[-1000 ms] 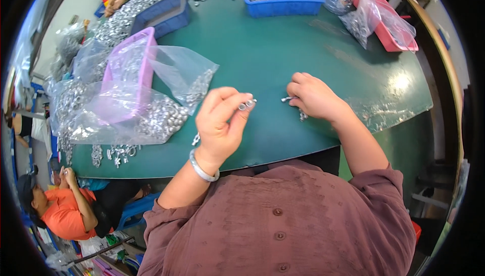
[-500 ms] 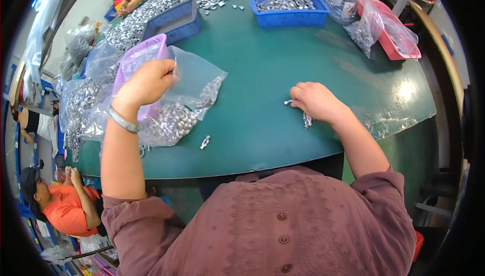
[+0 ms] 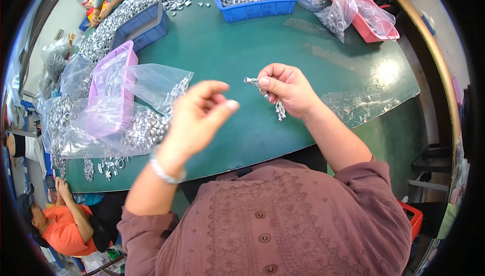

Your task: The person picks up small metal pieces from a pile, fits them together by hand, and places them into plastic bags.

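My right hand [image 3: 285,89] pinches a string of small silvery metal parts [image 3: 262,88] between thumb and fingers. One end points left past the thumb, and a loose-looking end hangs below the hand. My left hand [image 3: 199,117], a bangle on its wrist, is in the air to the left with thumb and fingers apart. Nothing shows in its grasp. Just behind it lies a clear plastic bag [image 3: 156,81] with silvery metal pieces [image 3: 146,128] at its mouth. A lilac basket [image 3: 126,56] is partly covered by clear plastic.
Across the green table [image 3: 212,53] stand a blue bin [image 3: 260,10] of metal parts, a second blue bin [image 3: 151,33] and a pink basket [image 3: 371,33] with bagged parts. Loose parts [image 3: 131,10] heap at far left, near a person's hands. Another person in orange [image 3: 68,230] sits at left.
My left hand has come away from the plastic bag, moving right and nearer, and its fingers have spread. My right hand has turned, raising the metal string into view. The whole view has shifted.
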A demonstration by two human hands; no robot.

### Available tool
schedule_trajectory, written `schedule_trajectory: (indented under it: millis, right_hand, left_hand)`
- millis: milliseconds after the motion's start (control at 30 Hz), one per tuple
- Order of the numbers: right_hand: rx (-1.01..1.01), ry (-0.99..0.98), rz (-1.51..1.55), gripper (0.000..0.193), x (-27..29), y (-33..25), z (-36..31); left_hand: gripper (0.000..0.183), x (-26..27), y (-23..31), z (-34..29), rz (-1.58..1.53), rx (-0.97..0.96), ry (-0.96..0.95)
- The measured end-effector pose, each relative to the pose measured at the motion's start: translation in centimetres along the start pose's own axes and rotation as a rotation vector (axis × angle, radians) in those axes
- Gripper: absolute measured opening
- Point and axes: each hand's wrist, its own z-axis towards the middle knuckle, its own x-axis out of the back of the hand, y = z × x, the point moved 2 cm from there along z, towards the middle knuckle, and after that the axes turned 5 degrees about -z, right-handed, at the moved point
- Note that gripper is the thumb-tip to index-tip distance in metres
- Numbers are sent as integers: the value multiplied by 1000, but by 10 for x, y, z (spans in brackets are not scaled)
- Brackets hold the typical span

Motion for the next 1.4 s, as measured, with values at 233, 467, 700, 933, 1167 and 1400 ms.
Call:
schedule_trajectory:
  millis: [233, 467, 700, 933, 1167, 1400]
  right_hand:
    - [75, -32, 222, 10, -25, 6, -15]
    - [137, -72, 293, 8, -23, 15, -22]
    - [275, -105, 208, 8, -24, 18, -24]
    - [482, -134, -146, 4, -27, 10, -29]
    - [446, -96, -336, 3, -22, 11, -30]
    - [91, -100, -167, 10, -24, 15, -28]
  left_hand:
    - [18, -51, -28, 1, -316, -215, 48]
    - [12, -48, -23, -10, 19, -537, 184]
    - [15, -44, -26, -18, 136, -713, 258]
    - [18, -42, -31, -20, 101, -714, 248]
    - [22, -51, -36, -19, -320, -385, 154]
    - [16, -54, -47, -11, -793, 232, 4]
